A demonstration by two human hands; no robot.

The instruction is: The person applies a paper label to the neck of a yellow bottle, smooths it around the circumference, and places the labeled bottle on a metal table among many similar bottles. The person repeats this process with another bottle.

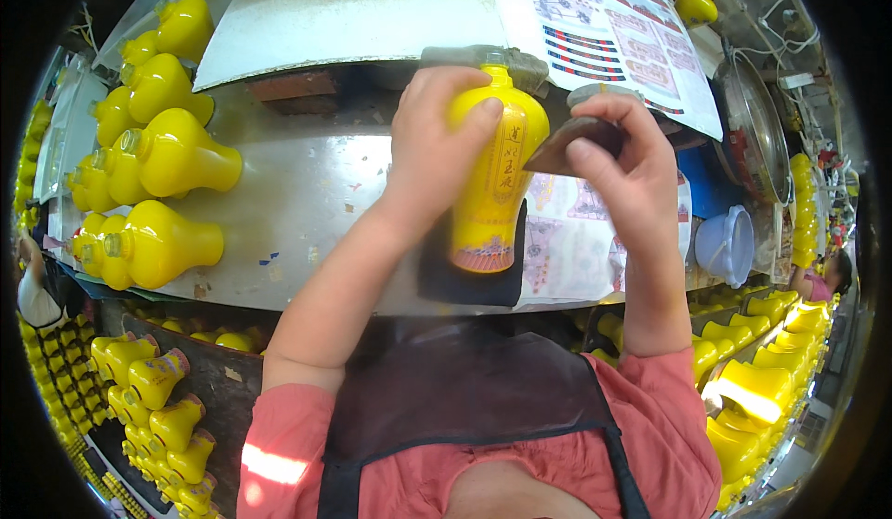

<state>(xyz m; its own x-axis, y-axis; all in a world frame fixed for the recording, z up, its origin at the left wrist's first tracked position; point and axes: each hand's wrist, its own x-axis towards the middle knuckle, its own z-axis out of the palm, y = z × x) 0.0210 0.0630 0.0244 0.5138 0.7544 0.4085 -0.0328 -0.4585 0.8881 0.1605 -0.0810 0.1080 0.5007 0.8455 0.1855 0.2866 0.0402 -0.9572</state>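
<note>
A glossy yellow bottle (502, 194) with a dark printed label and a patterned band near its base lies with its neck away from me. Its shoulder and upper side are gripped by my left hand (437, 129), thumb across the front. A dark cloth pad (432, 273) lies beneath its lower end. Between the thumb and fingers of my right hand (636, 152) is a thin brown scraper blade (581, 147), its pointed corner at the label's right edge; whether it touches the bottle I cannot tell.
Sheets of printed decals (632, 45) lie at the far right, with another decal sheet (567, 240) beside the bottle. Several yellow bottles (181, 152) stand on the left of the metal table (279, 194). At right hangs a pale blue bucket (725, 245); many more bottles (753, 394) fill racks below.
</note>
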